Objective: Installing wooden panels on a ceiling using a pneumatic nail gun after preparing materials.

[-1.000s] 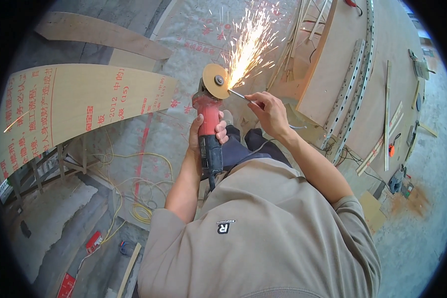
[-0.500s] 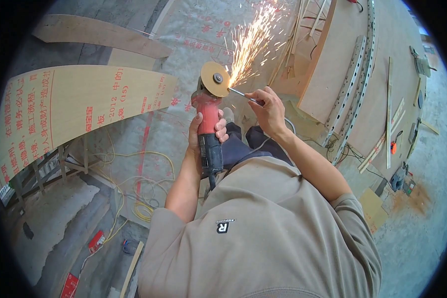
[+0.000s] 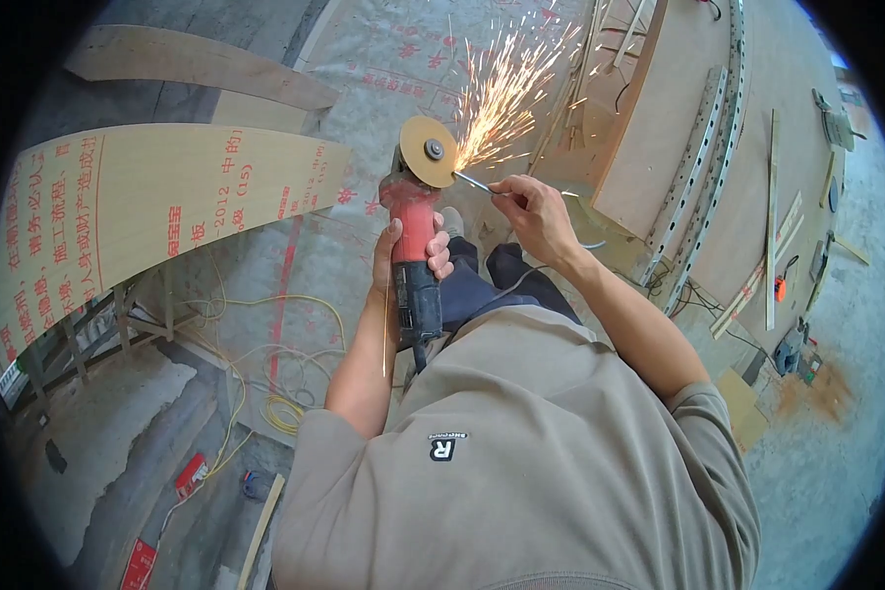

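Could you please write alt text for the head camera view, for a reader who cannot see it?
Seen from above, a person's left hand grips a red angle grinder while the right hand presses a thin metal rod against its spinning disc, throwing sparks forward. Curved plywood panels and yellow cable lie around on the floor.

Sparks block the upper centre; a curved plywood sheet walls the left; open floor lies between them.
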`<state>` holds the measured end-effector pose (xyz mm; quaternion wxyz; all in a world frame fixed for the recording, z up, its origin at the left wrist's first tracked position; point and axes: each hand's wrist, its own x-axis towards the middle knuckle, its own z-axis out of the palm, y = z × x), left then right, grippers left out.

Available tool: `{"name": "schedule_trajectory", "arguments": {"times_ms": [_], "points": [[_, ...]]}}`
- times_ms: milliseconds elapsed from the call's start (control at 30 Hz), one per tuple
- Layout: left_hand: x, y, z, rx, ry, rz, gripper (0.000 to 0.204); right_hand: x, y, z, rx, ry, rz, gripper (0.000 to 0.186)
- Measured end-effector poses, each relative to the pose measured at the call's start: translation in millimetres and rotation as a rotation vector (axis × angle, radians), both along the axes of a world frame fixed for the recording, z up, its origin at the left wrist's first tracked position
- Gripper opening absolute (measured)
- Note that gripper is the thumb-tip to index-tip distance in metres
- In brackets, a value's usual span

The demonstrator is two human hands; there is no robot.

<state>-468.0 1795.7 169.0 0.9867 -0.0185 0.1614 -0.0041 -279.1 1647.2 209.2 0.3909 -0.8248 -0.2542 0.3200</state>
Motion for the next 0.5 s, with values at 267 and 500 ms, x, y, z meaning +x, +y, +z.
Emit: {"name": "schedule_trajectory", "arguments": {"times_ms": [267, 500], "points": [[-1.7, -0.2, -2.9, -0.007, 0.001, 0.006, 0.061, 9.4, 1.5, 5.3, -0.05, -0.026, 0.167, 0.021], [-0.4, -1.5, -3.5, -0.01, 0.009, -0.015, 0.061, 9.0, -5.0, -6.4, 0.137, -0.191, 0.211, 0.027]]}}
